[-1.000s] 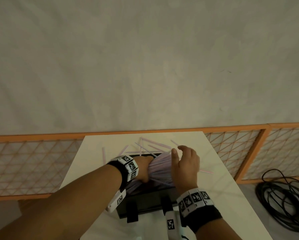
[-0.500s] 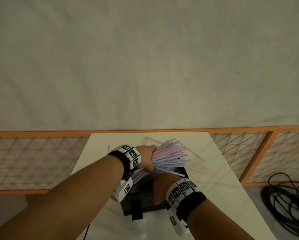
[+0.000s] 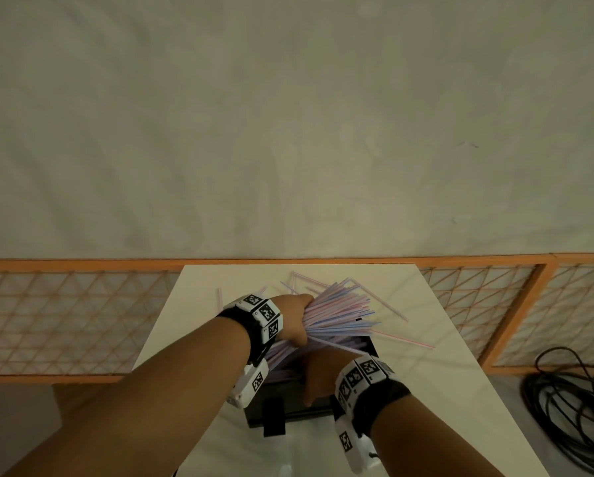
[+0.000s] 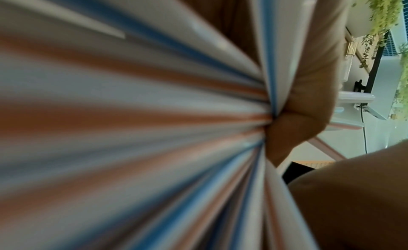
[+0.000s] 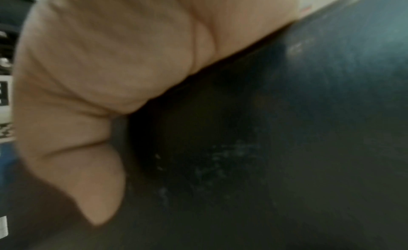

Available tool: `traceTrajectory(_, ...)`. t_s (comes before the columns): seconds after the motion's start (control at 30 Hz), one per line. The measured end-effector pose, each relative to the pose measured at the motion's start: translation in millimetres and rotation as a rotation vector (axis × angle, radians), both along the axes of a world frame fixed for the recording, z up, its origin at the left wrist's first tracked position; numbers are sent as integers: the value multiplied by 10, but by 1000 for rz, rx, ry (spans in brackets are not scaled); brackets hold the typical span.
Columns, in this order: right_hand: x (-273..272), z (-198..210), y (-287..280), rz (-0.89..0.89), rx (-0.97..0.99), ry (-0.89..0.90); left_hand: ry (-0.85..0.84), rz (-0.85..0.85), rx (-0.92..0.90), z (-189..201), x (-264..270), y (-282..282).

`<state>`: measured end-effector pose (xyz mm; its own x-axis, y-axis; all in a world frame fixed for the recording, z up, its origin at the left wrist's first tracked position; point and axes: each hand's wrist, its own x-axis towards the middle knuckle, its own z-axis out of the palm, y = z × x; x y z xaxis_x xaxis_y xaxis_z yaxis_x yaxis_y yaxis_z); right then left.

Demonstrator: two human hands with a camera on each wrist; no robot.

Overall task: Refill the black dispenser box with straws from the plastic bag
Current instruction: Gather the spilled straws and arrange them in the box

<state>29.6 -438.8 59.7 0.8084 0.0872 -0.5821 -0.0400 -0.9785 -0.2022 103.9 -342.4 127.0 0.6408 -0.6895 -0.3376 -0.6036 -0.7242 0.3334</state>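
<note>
The left hand (image 3: 294, 318) sat above the middle of the table (image 3: 436, 342), fingers and thumb wrapped tight round a thick bundle of straws (image 3: 337, 318). The bundle was pinched at its waist, so it fanned out toward the table's far right, while its lower ends dropped into the black dispenser box (image 3: 288, 406). In the left wrist view the curled fingers (image 4: 309, 89) clamped the striped straws right in front of the lens, blurred blue, pink and white.

The right hand (image 3: 323, 373) was lower, at the near right part of the box, its forearm coming in from the table's near right corner. In the right wrist view the thumb (image 5: 88, 175) and palm lay against the box's dark wall (image 5: 264, 149); the fingers themselves were hidden, so whether they curled over the rim could not be told.

The box stood on the near half of the table, centred between its left and right edges. Loose straws (image 3: 392, 306) lay scattered over the far half, a few reaching toward the right edge. Behind the far edge ran an orange lattice fence (image 3: 82, 318) under a plain wall (image 3: 288, 132). A coil of black cable (image 3: 570, 407) lay on the floor, well off to the right.
</note>
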Motion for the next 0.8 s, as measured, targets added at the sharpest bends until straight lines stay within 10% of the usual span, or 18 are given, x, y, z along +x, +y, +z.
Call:
traceTrajectory(0.5,-218,-130,-64,178,-23,-596,22,42,-47,-94,-37,59)
traceTrajectory(0.8,-514,172,-340,-207,146,-623,-49,-20,189,-237,-57,77)
